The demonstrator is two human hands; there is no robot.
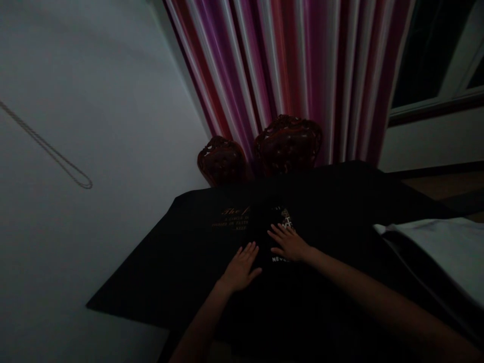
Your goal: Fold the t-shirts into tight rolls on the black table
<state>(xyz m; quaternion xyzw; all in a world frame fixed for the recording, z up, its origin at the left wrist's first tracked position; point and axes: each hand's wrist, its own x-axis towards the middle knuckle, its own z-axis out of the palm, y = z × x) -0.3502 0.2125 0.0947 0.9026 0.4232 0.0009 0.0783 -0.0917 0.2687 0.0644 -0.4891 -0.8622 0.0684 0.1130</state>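
A black piece of folded cloth (261, 217), apparently a garment, lies on the black table cover (159, 267). White print shows on its right side, including letters that read "NEVE". My left hand (241, 267) rests flat at the cloth's left edge, fingers stretched out. Over the print, my right hand (289, 243) lies flat with its fingers spread, hiding part of the lettering. Neither hand grips anything. In the dim light, black cloth and black cover blend, so most of the cloth's outline cannot be made out.
Gold lettering (230, 220) marks the table cover left of the cloth. White fabric (442, 252) lies at the right. Behind the table stand two carved chairs (289, 143) (222, 160) before a striped curtain (291, 65). A looped cord (49, 146) hangs against the left wall (94, 116).
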